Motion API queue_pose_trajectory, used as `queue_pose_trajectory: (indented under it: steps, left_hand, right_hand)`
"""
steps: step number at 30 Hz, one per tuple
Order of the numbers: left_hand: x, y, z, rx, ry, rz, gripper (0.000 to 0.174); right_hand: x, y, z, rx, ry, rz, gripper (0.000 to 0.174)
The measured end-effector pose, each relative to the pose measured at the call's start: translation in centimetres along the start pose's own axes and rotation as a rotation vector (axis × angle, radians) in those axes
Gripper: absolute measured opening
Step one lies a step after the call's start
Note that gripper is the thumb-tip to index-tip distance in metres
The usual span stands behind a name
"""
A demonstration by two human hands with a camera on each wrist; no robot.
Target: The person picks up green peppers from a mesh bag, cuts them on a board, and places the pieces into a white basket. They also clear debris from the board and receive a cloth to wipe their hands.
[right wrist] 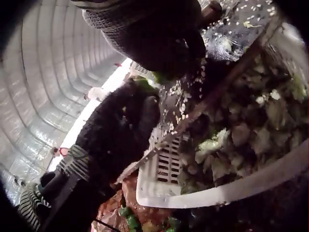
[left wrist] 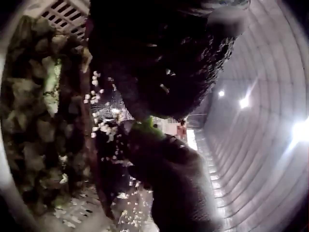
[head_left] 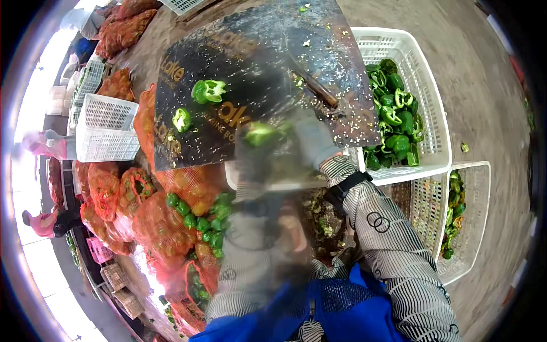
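Observation:
A green bell pepper (head_left: pixel 261 134), blurred by motion, is held between both hands at the near edge of a dark board (head_left: pixel 228 68). My left hand (head_left: pixel 249 157) is smeared in the head view and grips the pepper from the left. From the right, my grey-gloved right hand (head_left: pixel 314 139) meets it, its fingers on the pepper (left wrist: pixel 147 129) in the left wrist view. Beyond the right hand, a knife (head_left: pixel 320 88) with a wooden handle lies on the board. Two cut peppers, one larger (head_left: pixel 208 91) and one smaller (head_left: pixel 182 119), rest at the board's left side among scattered seeds.
A white basket (head_left: pixel 436 114) of green peppers stands right of the board. Below the board's near edge, another white basket (right wrist: pixel 169 199) contains pepper scraps. Red mesh sacks (head_left: pixel 165 222) of produce crowd the left, and a further basket (head_left: pixel 481 222) stands at lower right.

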State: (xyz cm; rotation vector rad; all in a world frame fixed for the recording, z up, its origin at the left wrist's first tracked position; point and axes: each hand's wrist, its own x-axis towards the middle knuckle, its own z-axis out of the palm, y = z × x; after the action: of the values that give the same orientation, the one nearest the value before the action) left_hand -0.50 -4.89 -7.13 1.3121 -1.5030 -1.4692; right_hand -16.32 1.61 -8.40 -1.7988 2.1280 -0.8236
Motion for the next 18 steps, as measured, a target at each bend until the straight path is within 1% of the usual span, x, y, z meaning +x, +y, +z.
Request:
queue_pose_trajectory:
  steps: [1,2,3,4,5,6,7,8,9,10,12,13,14,16,17,18]
  left_hand:
    - [-0.8,1.7,-0.5,-0.184,0.028,-0.001,0.052]
    - [-1.4,3.2,-0.9,-0.372,0.059,0.004,0.054]
    - [-1.8,3.5,-1.7,-0.401,-0.043,0.128,0.052]
    - [-1.9,2.3,-2.6,-0.434,-0.192,0.257,0.052]
    - [-2.4,2.4,-2.5,-0.416,-0.172,0.282,0.05]
    - [-2.9,2.4,-2.2,-0.399,-0.152,0.305,0.049]
    - [-2.9,2.3,-2.3,-0.403,-0.147,0.302,0.049]
    - [-2.6,2.2,-2.4,-0.5,-0.196,0.31,0.048]
    - [-2.4,2.0,-2.4,-0.597,-0.244,0.319,0.048]
    - [-2.1,1.9,-2.3,-0.598,-0.243,0.32,0.048]
    - [-2.1,3.1,-1.6,-0.104,-0.054,0.544,0.05]
    - [-3.2,3.6,-1.6,-0.5,-0.185,0.278,0.05]
    - [-3.4,3.3,-1.3,-0.498,-0.189,0.274,0.05]
    - [-3.3,2.1,-0.8,0.276,-0.038,0.709,0.053]
    - [-3.2,1.8,-1.7,0.665,0.025,0.933,0.057]
    - [-3.9,3.7,-1.4,0.664,0.023,0.936,0.057]
  right_hand:
    - [0.4,0.4,0.2,0.076,0.065,0.025,0.029]
    - [0.7,0.5,-0.2,0.077,0.066,0.019,0.029]
    - [1.2,0.7,-0.8,-0.005,0.099,-0.011,0.032]
    - [1.5,0.7,-1.3,-0.087,0.131,-0.041,0.035]
    - [1.2,-0.6,-2.4,-0.201,0.069,-0.005,0.04]
    - [1.2,-1.7,-3.5,-0.203,0.064,-0.011,0.04]
    - [1.2,-2.7,-4.6,-0.007,0.108,-0.045,0.037]
    - [1.1,-3.7,-5.6,0.188,0.151,-0.076,0.035]
    - [0.8,-4.8,-6.5,0.376,0.112,-0.139,0.04]
    - [0.4,-5.8,-7.3,0.375,0.112,-0.141,0.04]
    - [-0.1,-7.2,-8.3,0.402,-0.105,-0.243,0.045]
    - [-0.2,-6.5,-6.6,0.307,-0.108,-0.263,0.048]
    - [-0.5,-6.8,-6.7,0.309,-0.107,-0.258,0.048]
    - [-1.0,-7.4,-7.3,0.344,-0.206,-0.104,0.05]
    - [-1.2,-7.3,-7.4,0.417,-0.229,-0.088,0.051]
    - [-1.2,-7.3,-7.3,0.417,-0.225,-0.087,0.051]
